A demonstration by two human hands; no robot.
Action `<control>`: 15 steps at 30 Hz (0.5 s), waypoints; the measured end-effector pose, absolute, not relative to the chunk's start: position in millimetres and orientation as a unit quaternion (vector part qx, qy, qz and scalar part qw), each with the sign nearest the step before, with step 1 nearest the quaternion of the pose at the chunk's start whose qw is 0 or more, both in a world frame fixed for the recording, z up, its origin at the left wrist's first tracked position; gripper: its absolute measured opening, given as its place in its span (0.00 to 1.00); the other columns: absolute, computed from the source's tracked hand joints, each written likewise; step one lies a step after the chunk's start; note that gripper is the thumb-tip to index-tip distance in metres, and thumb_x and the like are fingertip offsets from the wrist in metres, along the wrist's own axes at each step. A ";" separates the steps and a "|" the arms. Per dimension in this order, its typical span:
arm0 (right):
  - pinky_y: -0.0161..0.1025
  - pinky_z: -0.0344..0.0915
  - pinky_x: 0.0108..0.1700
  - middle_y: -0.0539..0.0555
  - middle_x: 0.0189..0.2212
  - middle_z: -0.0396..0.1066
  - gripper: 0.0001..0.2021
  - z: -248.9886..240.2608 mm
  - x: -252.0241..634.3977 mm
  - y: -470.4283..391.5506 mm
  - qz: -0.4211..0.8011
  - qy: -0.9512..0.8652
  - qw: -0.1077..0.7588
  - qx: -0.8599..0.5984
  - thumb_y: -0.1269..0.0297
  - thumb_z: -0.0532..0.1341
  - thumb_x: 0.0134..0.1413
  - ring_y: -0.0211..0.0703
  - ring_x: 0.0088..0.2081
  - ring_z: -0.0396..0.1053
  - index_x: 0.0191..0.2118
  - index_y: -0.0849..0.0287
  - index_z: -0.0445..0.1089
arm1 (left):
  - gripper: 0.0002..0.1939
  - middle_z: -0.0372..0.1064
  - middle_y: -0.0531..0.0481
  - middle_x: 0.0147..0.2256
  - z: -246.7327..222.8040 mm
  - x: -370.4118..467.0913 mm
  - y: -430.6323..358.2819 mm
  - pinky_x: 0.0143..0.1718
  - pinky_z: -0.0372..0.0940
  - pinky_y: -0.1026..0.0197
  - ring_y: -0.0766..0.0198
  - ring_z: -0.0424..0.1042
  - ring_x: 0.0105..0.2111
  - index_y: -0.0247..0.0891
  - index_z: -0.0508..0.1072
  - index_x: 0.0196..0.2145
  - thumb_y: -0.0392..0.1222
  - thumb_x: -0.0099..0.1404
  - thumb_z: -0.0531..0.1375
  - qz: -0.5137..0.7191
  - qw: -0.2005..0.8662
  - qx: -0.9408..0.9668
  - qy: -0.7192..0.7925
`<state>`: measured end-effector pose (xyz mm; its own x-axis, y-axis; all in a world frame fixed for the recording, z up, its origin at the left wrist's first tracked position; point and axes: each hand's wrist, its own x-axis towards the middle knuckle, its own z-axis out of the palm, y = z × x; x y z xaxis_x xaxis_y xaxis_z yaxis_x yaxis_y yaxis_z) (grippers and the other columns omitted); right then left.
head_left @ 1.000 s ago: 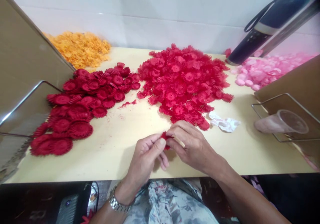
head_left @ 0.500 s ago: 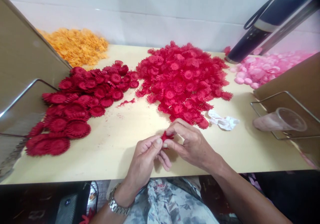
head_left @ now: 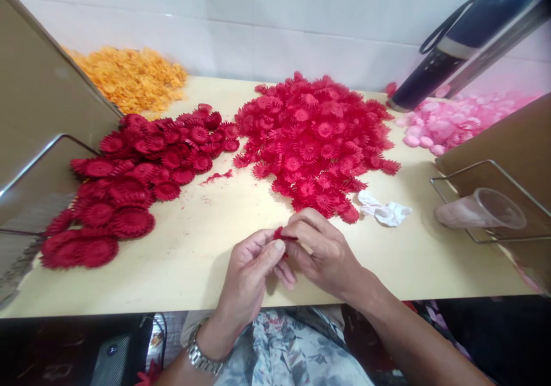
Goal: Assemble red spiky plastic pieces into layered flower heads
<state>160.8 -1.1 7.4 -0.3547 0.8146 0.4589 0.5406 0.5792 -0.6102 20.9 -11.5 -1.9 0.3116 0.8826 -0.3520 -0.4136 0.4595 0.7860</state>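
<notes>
Both hands meet over the front of the table, pinching one small red petal piece [head_left: 279, 234] with a fringed edge. My left hand [head_left: 253, 265] has its thumb pressed on the piece, the other fingers curled beneath. My right hand [head_left: 325, 254] grips the opposite side between thumb and fingers, covering much of it. Just beyond the hands lies a large heap of bright red fringed petal pieces [head_left: 314, 139]. To the left sit stacks of darker red fringed discs [head_left: 131, 191].
Orange pieces [head_left: 133, 79] are heaped at the back left, pink ones [head_left: 456, 122] at the back right beside a dark flask [head_left: 434, 73]. A crumpled tissue [head_left: 390, 213] lies near a plastic cup [head_left: 477, 209] in a wire holder. Cardboard panels [head_left: 43, 82] flank the table.
My right fingers have curled further over the red petal piece, and less of it shows. The heaps stay as they were.
</notes>
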 end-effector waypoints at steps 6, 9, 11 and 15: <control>0.37 0.65 0.36 0.53 0.32 0.66 0.08 6.9 160.9 -6.3 0.232 -0.759 0.399 -0.459 0.73 0.58 0.52 0.39 0.34 0.66 0.40 0.59 0.63 | 0.06 0.69 0.53 0.18 0.4 22.1 -8.8 0.16 0.64 0.67 0.69 0.67 0.15 0.32 0.71 0.28 0.38 0.57 0.60 0.471 0.746 0.250 0.400; 0.35 0.63 0.33 0.51 0.29 0.65 0.04 6.5 161.4 -7.9 0.249 -0.726 0.404 -0.498 0.72 0.57 0.53 0.38 0.31 0.65 0.36 0.59 0.64 | 0.04 0.71 0.52 0.21 1.7 22.6 -9.5 0.17 0.66 0.66 0.68 0.68 0.16 0.33 0.72 0.29 0.37 0.57 0.61 0.492 0.716 0.270 0.414; 0.35 0.62 0.31 0.50 0.26 0.64 0.03 7.0 160.9 -8.9 0.266 -0.721 0.398 -0.501 0.72 0.56 0.54 0.37 0.28 0.64 0.31 0.59 0.65 | 0.04 0.70 0.54 0.20 2.4 23.0 -9.9 0.16 0.65 0.66 0.68 0.68 0.15 0.34 0.71 0.29 0.37 0.55 0.62 0.498 0.703 0.282 0.423; 0.35 0.59 0.28 0.50 0.22 0.63 0.06 11.3 158.6 -11.0 0.289 -0.709 0.410 -0.495 0.71 0.55 0.55 0.37 0.25 0.61 0.27 0.60 0.65 | 0.06 0.68 0.55 0.18 2.7 22.7 -9.5 0.14 0.62 0.67 0.69 0.66 0.14 0.34 0.70 0.26 0.39 0.53 0.63 0.487 0.702 0.278 0.438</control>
